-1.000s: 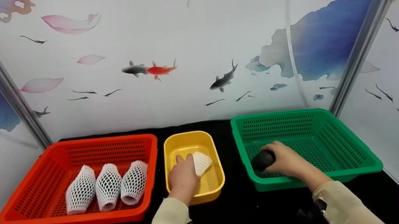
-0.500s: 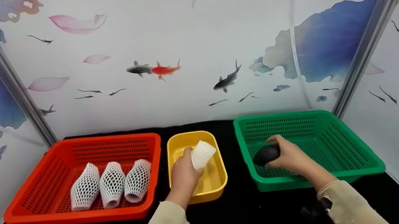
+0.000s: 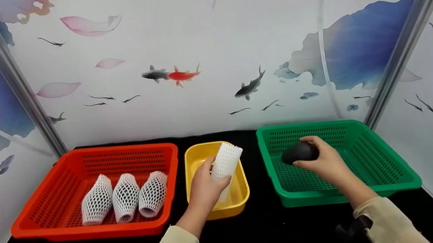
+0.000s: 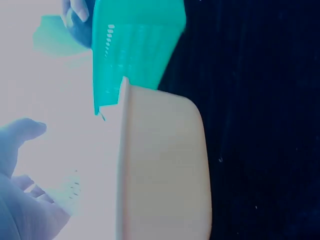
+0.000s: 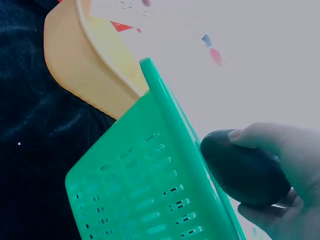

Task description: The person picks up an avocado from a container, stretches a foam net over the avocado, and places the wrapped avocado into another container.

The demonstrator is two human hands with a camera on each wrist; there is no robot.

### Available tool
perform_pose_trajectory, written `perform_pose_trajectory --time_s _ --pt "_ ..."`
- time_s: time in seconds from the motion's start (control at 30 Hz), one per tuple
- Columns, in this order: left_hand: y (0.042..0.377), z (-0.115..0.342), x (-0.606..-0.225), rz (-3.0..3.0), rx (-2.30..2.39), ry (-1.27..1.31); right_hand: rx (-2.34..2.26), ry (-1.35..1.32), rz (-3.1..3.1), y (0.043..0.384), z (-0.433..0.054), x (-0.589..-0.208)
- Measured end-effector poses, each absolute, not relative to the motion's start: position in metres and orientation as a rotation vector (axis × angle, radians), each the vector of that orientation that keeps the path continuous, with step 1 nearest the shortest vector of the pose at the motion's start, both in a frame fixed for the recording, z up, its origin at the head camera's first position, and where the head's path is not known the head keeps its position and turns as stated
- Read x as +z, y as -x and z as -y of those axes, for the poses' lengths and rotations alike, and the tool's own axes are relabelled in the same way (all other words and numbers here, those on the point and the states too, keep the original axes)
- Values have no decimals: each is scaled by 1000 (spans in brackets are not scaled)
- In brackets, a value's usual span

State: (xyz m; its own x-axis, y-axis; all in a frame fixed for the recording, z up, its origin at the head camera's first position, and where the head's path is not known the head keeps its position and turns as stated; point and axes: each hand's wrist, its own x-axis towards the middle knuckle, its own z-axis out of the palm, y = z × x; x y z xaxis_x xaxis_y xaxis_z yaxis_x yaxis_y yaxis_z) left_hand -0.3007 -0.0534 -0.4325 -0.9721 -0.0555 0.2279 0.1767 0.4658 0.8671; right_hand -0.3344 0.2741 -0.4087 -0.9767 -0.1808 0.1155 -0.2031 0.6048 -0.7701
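Observation:
My left hand (image 3: 204, 187) grips a white foam net sleeve (image 3: 227, 159) between thumb and fingers, tilted up over the yellow basin (image 3: 242, 192). In the left wrist view the sleeve is mostly washed out by glare. My right hand (image 3: 331, 163) holds a smooth black avocado (image 3: 299, 152) above the left part of the green basket (image 3: 345, 195). The right wrist view shows the avocado (image 5: 245, 172) close to the basket's rim, thumb on top and fingers below.
At the left, a red basket (image 3: 89, 233) holds three net-wrapped pieces (image 3: 125, 196) side by side, their contents hidden. All three containers stand on a black cloth (image 3: 263, 231). Printed white panels (image 3: 214, 105) wall in the back and sides.
My left hand has lifted the foam sleeve up from the yellow basin and tilted it more upright. My right hand has raised the avocado from the green basket's floor.

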Motion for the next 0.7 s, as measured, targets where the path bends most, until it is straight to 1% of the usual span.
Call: perform_pose_trajectory --time_s 0.27,0.5,0.7 --pt "284 52 -424 2512 -1702 165 1463 -296 2686 328 -272 -402" --pt "266 53 -417 2438 -2098 228 1511 -286 2617 317 -266 -391" --pt "252 55 -417 2275 -2470 374 1565 -316 2542 308 -255 -381"
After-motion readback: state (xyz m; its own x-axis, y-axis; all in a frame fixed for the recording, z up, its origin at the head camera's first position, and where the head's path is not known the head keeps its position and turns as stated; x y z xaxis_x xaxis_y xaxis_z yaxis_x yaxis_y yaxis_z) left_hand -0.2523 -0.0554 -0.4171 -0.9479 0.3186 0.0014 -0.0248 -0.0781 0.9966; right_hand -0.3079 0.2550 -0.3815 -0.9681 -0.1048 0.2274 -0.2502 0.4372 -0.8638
